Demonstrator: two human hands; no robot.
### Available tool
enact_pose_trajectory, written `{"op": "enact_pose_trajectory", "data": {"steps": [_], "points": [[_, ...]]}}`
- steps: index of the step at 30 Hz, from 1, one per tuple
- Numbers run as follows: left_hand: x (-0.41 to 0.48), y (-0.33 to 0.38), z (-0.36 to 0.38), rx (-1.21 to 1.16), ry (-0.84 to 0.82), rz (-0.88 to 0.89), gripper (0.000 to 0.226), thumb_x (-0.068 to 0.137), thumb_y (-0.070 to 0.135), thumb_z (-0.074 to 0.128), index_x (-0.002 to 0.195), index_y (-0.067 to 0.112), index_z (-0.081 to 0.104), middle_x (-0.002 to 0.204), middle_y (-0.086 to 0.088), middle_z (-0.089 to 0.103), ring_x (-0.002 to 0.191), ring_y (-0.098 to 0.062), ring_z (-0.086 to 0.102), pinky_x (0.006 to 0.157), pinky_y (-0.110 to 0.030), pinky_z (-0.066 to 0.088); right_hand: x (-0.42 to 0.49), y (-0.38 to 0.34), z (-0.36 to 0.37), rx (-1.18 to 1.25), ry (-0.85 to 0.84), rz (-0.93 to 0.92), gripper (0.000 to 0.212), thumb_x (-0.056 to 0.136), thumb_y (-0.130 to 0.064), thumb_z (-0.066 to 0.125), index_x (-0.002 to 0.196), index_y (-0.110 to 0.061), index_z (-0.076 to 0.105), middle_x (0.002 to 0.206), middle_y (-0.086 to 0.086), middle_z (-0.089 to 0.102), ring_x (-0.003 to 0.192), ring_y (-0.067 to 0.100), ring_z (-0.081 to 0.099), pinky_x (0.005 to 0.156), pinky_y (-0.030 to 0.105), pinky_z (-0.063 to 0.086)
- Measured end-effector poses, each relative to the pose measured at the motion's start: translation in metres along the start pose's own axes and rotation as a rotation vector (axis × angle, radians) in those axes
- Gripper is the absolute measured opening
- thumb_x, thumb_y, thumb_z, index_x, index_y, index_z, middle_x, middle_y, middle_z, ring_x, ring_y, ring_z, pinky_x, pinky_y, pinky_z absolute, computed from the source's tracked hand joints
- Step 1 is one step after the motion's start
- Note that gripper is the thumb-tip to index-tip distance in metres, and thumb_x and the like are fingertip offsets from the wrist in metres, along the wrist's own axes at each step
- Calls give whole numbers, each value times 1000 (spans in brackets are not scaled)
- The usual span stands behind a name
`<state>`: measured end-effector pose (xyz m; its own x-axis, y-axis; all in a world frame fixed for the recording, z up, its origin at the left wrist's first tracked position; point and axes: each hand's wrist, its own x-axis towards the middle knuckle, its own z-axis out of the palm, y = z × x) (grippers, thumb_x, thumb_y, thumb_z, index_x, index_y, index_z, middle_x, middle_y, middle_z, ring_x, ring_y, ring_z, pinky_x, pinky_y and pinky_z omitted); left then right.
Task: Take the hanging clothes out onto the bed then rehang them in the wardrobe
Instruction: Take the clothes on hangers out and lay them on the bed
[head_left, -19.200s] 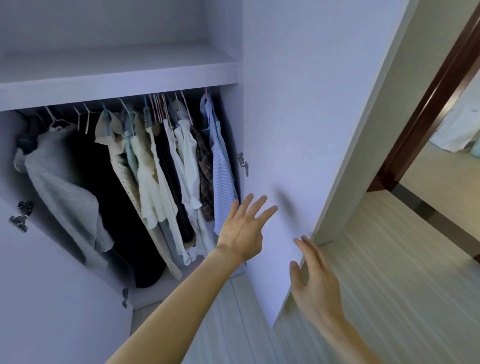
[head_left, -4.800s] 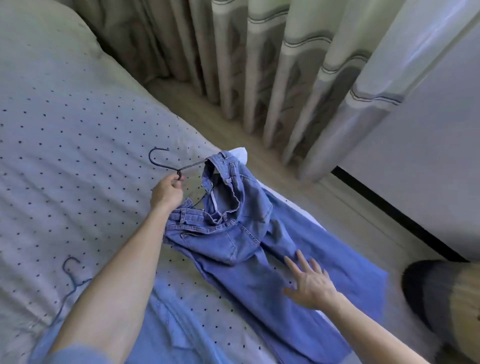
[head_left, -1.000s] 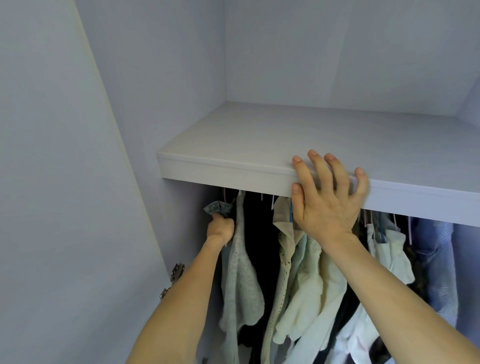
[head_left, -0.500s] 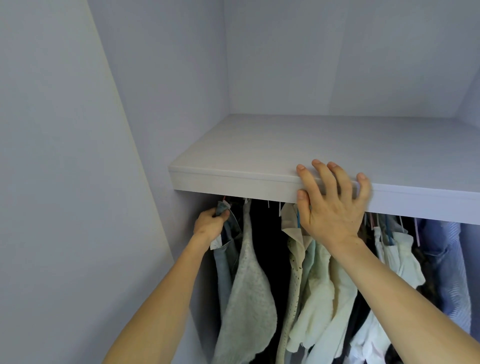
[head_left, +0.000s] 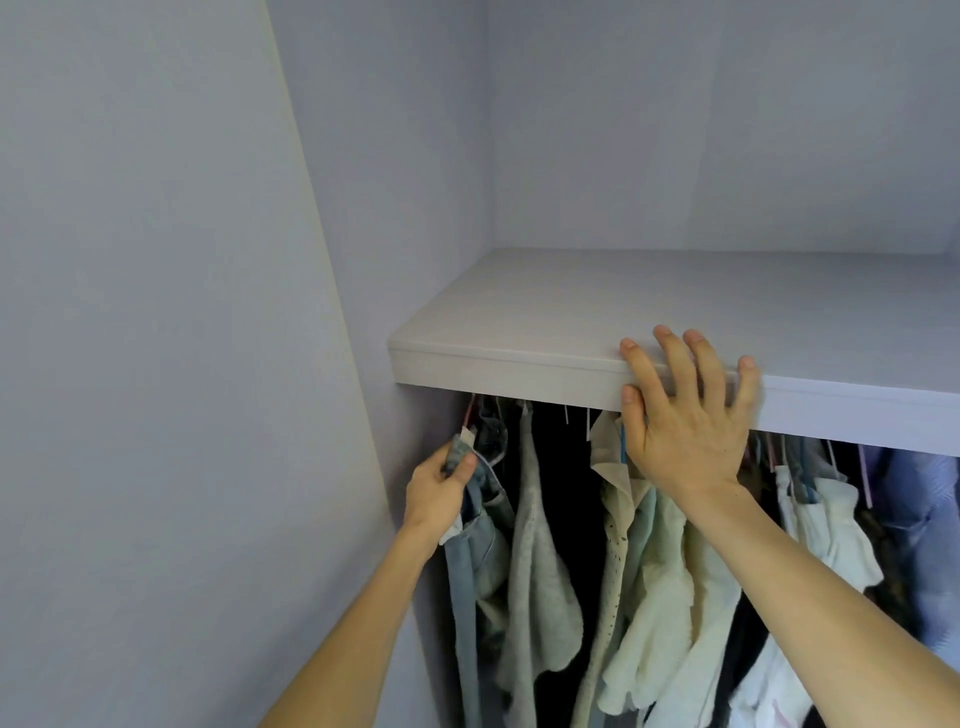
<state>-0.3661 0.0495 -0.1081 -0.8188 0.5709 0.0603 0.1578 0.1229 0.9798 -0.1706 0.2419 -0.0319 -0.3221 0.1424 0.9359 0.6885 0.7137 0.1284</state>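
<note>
Inside the wardrobe, a row of clothes hangs under a pale shelf (head_left: 519, 364). At the far left hang faded blue jeans (head_left: 480, 525); my left hand (head_left: 439, 493) pinches their waistband near the top. Beside them are a grey knit top (head_left: 540, 571), a dark garment, a beige dotted piece (head_left: 615, 525), cream tops (head_left: 670, 587), white ones (head_left: 831, 525) and a blue shirt (head_left: 930, 499). My right hand (head_left: 685, 410) lies flat on the shelf's front edge, fingers spread over its top. The rail and hanger hooks are mostly hidden behind the shelf.
The open wardrobe door (head_left: 156, 364) fills the left of the view, close to my left arm. The wardrobe's side wall (head_left: 415, 208) and back wall (head_left: 727, 130) rise above the shelf. Nothing lies on the shelf's visible top.
My left hand has moved down and left along the jeans' waistband, drawing it outward from the rail. My right hand stays on the shelf edge. My view has shifted slightly.
</note>
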Motion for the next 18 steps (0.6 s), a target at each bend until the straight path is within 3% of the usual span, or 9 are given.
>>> {"op": "enact_pose_trajectory", "data": {"steps": [3, 6, 9, 12, 14, 15, 17, 18], "points": [[-42, -17, -7, -11, 43, -25, 11, 97, 19, 64, 107, 23, 67, 100, 5, 74, 85, 4, 68, 74, -11, 49, -2, -10, -8, 31, -47, 82, 56, 101, -38, 41, 154, -28, 31, 162, 5, 26, 150, 27, 20, 119, 57, 6], [-87, -34, -21, -17, 68, -72, 31, 96, 18, 65, 126, 22, 60, 111, 4, 71, 94, 4, 68, 81, -13, 51, -30, -32, -17, 236, -168, 60, 66, 94, -33, 49, 155, -17, 30, 164, 12, 16, 152, 31, 8, 120, 59, 0], [-137, -46, -36, -18, 69, -134, 39, 96, 19, 66, 134, 23, 59, 116, 9, 72, 108, -6, 67, 101, -32, 51, -81, -62, -27, 504, -429, -12, 62, 91, -35, 50, 148, -12, 42, 160, 11, 28, 151, 29, 18, 121, 54, 15], [-194, -40, -48, -21, 33, -170, 41, 97, 18, 65, 136, 27, 57, 120, 16, 71, 116, -4, 63, 106, -31, 47, -125, -94, -42, 842, -839, 122, 64, 97, -54, 42, 149, -16, 38, 159, -1, 29, 144, 20, 34, 115, 40, 32], [-241, -30, -55, -19, 47, -203, 38, 98, 16, 63, 133, 30, 58, 119, 17, 71, 115, -3, 64, 101, -23, 49, -141, -118, -57, 1094, -1079, 144, 72, 93, -64, 43, 152, -26, 29, 159, -14, 19, 126, 6, 52, 107, 39, 44], [-266, -26, -58, -13, 52, -217, 37, 98, 15, 63, 133, 30, 59, 118, 14, 71, 114, -5, 65, 99, -22, 50, -147, -129, -66, 1182, -1167, 111, 74, 90, -66, 44, 152, -29, 28, 156, -17, 20, 108, -3, 60, 100, 38, 50], [-317, -27, -65, -6, 91, -250, 37, 98, 16, 63, 132, 28, 60, 120, 7, 72, 113, -11, 67, 97, -26, 53, -156, -153, -88, 1285, -1276, -40, 64, 91, -63, 44, 145, -31, 40, 143, -15, 39, 83, -5, 62, 87, 32, 51], [-342, -27, -67, 7, 121, -272, 37, 97, 17, 64, 132, 30, 60, 119, 5, 72, 111, -12, 68, 96, -27, 54, -161, -166, -100, 1313, -1313, -134, 51, 92, -62, 42, 133, -32, 52, 131, -14, 51, 78, -3, 61, 82, 30, 48]]}}
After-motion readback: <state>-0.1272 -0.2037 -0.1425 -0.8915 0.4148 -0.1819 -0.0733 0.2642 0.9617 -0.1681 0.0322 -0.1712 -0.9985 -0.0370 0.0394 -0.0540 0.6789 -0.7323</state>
